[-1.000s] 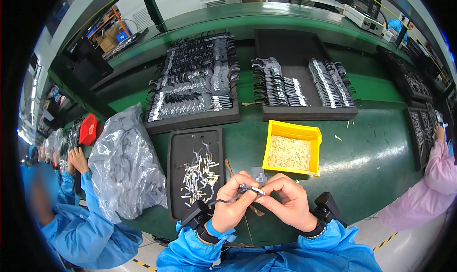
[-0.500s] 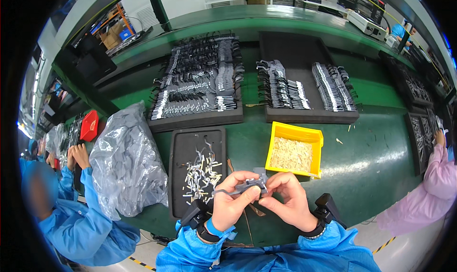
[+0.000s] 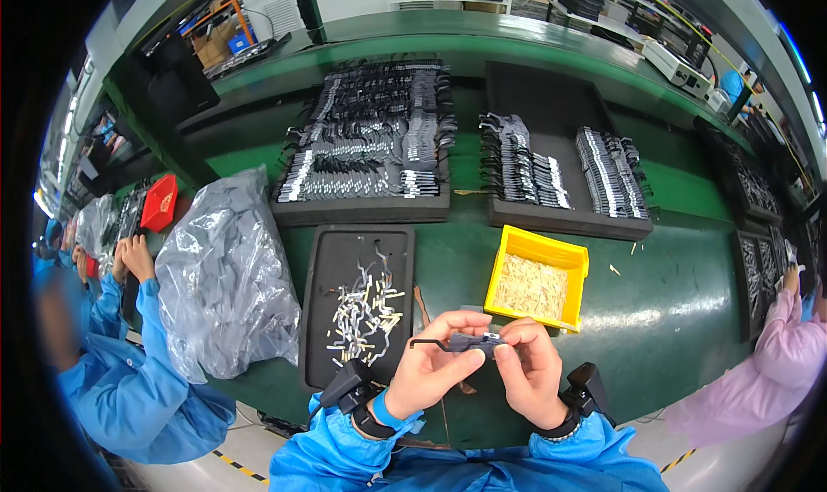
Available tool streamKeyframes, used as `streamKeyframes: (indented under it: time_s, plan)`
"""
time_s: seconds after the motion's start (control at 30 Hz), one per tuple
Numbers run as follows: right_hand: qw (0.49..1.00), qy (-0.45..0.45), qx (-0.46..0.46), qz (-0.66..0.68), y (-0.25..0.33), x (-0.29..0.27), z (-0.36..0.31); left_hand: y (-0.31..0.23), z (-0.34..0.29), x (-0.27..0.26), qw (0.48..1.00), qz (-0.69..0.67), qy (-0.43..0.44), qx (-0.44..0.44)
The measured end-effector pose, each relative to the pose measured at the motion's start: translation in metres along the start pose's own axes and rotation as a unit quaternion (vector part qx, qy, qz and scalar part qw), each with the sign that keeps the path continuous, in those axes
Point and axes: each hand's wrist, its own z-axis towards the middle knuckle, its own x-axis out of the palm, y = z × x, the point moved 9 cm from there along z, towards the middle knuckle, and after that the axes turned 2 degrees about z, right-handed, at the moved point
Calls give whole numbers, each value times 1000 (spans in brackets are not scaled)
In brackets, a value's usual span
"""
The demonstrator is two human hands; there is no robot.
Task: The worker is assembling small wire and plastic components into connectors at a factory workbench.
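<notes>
A small dark grey part (image 3: 469, 343) with a bent black tail is held up between both of my hands, above the front edge of the bench. My left hand (image 3: 431, 373) pinches its left side between thumb and fingers, and the tail sticks out past them. At its right end, my right hand (image 3: 532, 373) grips with thumb and fingertips. A small white patch shows on top of the part; the fingers hide the rest. Just beyond my right hand stands a yellow bin (image 3: 580, 289) full of small cream-coloured strips.
Left of my hands lies a black tray (image 3: 319, 320) with loose metal and white pieces, beside a clear bag (image 3: 228, 277) of grey parts. Two black foam trays (image 3: 362, 212) (image 3: 568, 218) hold rows of similar parts. Co-workers sit left, in a blue sleeve (image 3: 146, 363), and right, in a pink sleeve (image 3: 749, 371).
The part has turned in my fingers, so its black tail now points left. My right fingertips have closed in on its right end. Both hands sit slightly farther right; the view has shifted a little.
</notes>
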Motion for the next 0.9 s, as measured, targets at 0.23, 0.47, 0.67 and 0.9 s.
streamKeyframes:
  time_s: [0.23,0.47,0.67,0.9]
  plan:
    - [999,33,-7,-19,3,7,3,-1,-4,-10,988,131,-29,74]
    - [996,78,2,-32,1,10,2,-12,-5,-5,966,216,-9,141]
    - [1000,30,2,-8,-2,4,3,-15,-2,-6,976,170,-2,134]
    - [967,146,-91,-187,44,5,8,-38,-14,19,902,320,62,282]
